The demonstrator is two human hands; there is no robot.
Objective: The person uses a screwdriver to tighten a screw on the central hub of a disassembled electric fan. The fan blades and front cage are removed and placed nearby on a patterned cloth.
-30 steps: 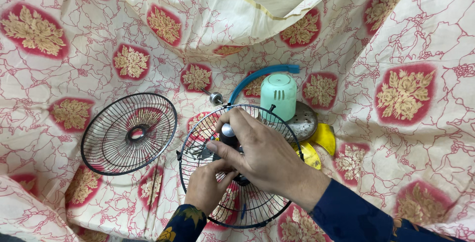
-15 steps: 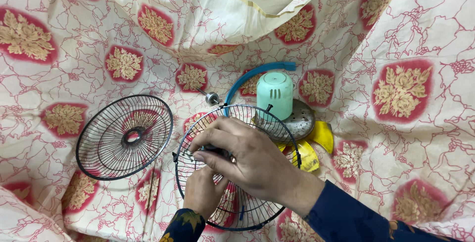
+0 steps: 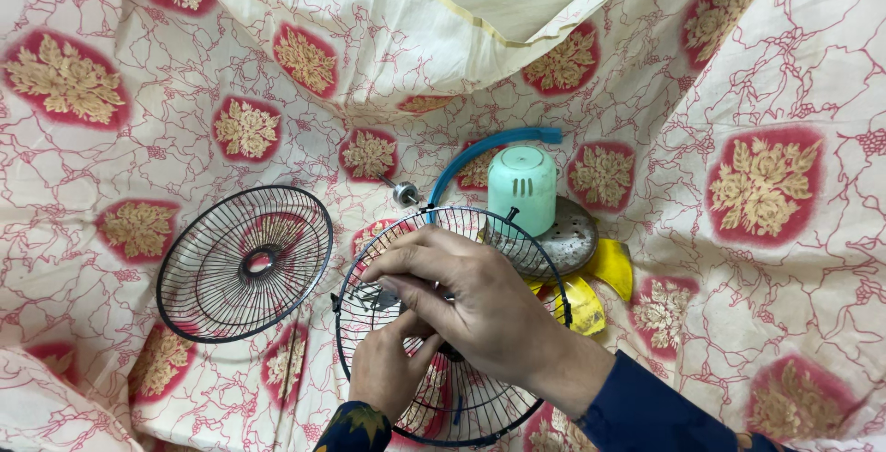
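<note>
A black wire fan grille (image 3: 483, 412) lies on the patterned cloth, and both my hands are at its hub. My right hand (image 3: 472, 309) comes in from the lower right in a dark blue sleeve. It lies across the grille's middle, its fingertips pinched on a small grey metal part (image 3: 373, 301) at the hub. My left hand (image 3: 382, 379) comes up from below in a patterned cuff. It grips the hub area under my right hand, where what it holds is mostly hidden.
A second black grille (image 3: 245, 264) lies to the left. Behind the hands are a mint-green motor cover (image 3: 522, 188), a curved blue piece (image 3: 487, 147), a grey metal disc (image 3: 569, 238), yellow fan blades (image 3: 595, 288) and a small metal knob (image 3: 403, 193). A pillow (image 3: 443, 18) lies at the back.
My right hand has closed down over the hub and now covers the silver shaft tip that showed one second ago. My left hand stays below it.
</note>
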